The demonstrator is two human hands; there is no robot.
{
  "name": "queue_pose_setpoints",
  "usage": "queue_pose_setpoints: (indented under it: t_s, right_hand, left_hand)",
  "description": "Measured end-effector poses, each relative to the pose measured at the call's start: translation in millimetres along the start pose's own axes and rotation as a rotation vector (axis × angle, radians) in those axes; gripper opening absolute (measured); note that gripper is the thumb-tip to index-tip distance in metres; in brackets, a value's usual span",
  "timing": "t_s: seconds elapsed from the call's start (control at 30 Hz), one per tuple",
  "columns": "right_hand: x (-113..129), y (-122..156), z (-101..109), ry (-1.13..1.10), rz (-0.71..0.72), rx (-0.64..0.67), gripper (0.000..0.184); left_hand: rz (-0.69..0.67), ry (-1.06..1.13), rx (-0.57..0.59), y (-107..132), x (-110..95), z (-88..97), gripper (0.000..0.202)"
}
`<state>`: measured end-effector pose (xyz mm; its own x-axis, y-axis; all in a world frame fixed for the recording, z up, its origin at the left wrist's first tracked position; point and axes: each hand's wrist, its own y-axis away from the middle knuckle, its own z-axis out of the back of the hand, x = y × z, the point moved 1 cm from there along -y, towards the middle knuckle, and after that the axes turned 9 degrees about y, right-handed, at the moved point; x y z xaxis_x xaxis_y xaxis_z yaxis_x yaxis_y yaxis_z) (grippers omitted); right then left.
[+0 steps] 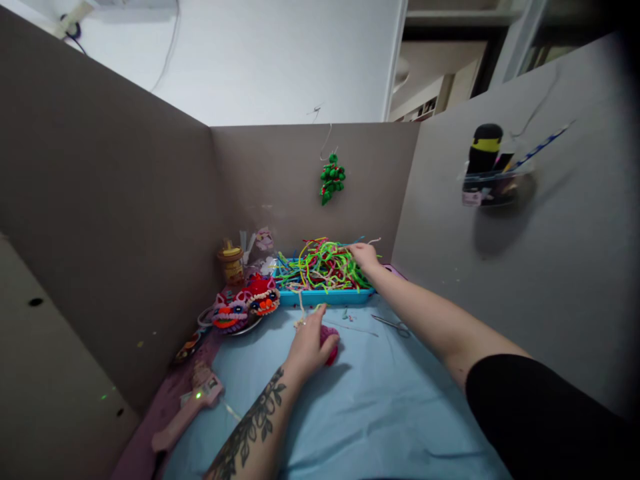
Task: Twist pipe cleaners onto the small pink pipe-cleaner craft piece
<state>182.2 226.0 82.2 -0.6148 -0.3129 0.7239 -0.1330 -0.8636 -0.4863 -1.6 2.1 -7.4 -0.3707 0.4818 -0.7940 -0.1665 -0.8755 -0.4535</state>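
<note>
Though partly hidden, the magenta piece (332, 357) points forward.

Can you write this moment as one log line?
right hand: at fuzzy strings in tray | left hand: at pink piece | scissors: on blue cloth

Fuzzy pipe cleaners (330, 267), smooth plastic tray (325, 298)

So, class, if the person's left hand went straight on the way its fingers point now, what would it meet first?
Probably the front wall of the blue tray, ahead of the left hand. Depth is unclear, so it might pass above the rim into the colourful strands.
</note>
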Motion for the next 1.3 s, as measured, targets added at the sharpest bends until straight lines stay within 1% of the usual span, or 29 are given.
queue_pose_setpoints:
  t_s: [0.1, 0.17, 0.23, 0.3, 0.33, 0.37, 0.4, 0.47, 0.53, 0.6, 0.63, 0.73, 0.87, 0.97, 1.03, 1.13, 1.2, 1.3]
  right_hand:
    - [18.9, -17.3, 24.4, 0.029, 0.104, -0.075, 0.026]
    - [34.6, -20.8, 40.1, 0.103, 0.300, -0.098, 0.024]
    - [48.9, -12.6, 52.8, 0.116, 0.427, -0.110, 0.024]
    - [60.4, 9.3, 60.4, 0.084, 0.533, -0.104, 0.026]
    - [64.7, 25.0, 61.5, 0.076, 0.606, -0.055, 0.027]
    - [67.9, 43.0, 60.6, 0.085, 0.696, 0.031, 0.027]
    - [69.5, 62.4, 58.1, 0.106, 0.787, 0.126, 0.028]
    - [68.0, 101.4, 48.8, 0.190, 0.953, 0.329, 0.028]
    - [60.3, 134.2, 36.5, 0.291, 1.064, 0.481, 0.027]
    - [48.5, 155.4, 24.5, 0.361, 1.078, 0.503, 0.028]
    - [41.9, 161.7, 19.2, 0.391, 1.069, 0.489, 0.028]
    - [22.5, 169.0, 9.1, 0.433, 1.084, 0.434, 0.026]
    - [4.1, 168.0, 7.7, 0.460, 1.134, 0.351, 0.020]
    - [-1.6, 168.0, 10.2, 0.491, 1.184, 0.312, 0.018]
    - [-2.3, 169.1, 10.8, 0.516, 1.218, 0.322, 0.016]
    - [-2.7, 169.7, 9.4, 0.559, 1.233, 0.358, 0.014]
    - [-5.3, 166.1, 7.8, 0.580, 1.219, 0.388, 0.014]
    - [-14.3, 150.0, 8.0, 0.589, 1.166, 0.429, 0.019]
  left_hand:
    - [0.023, 0.108, -0.131, -2.3, -0.8, 2.9, 0.061]
    - [0.031, 0.151, -0.203, -3.6, -1.5, 3.8, 0.058]
    - [0.031, 0.189, -0.272, -5.3, -3.1, 5.0, 0.053]
    - [0.037, 0.244, -0.326, -7.9, -5.4, 7.6, 0.040]
    - [0.051, 0.289, -0.351, -9.4, -6.4, 9.6, 0.033]
    - [0.081, 0.344, -0.354, -11.1, -7.0, 11.8, 0.027]
    - [0.138, 0.425, -0.353, -12.8, -7.0, 14.3, 0.028]
    - [0.274, 0.660, -0.382, -15.4, -5.5, 19.9, 0.038]
    - [0.337, 0.919, -0.370, -17.1, -3.6, 25.0, 0.046]
    - [0.353, 1.076, -0.334, -17.7, -1.9, 29.1, 0.051]
    - [0.361, 1.122, -0.325, -17.7, -1.1, 30.7, 0.051]
    - [0.380, 1.179, -0.330, -17.5, 0.6, 33.5, 0.045]
    - [0.377, 1.187, -0.343, -18.2, -0.7, 33.8, 0.042]
    - [0.364, 1.181, -0.357, -18.5, -3.5, 33.1, 0.038]
    - [0.350, 1.161, -0.351, -18.1, -4.9, 32.0, 0.034]
    - [0.349, 1.160, -0.305, -16.7, -5.0, 29.4, 0.029]
    - [0.333, 1.204, -0.283, -16.0, -4.4, 28.4, 0.024]
    - [0.242, 1.345, -0.301, -16.0, -4.3, 31.1, 0.017]
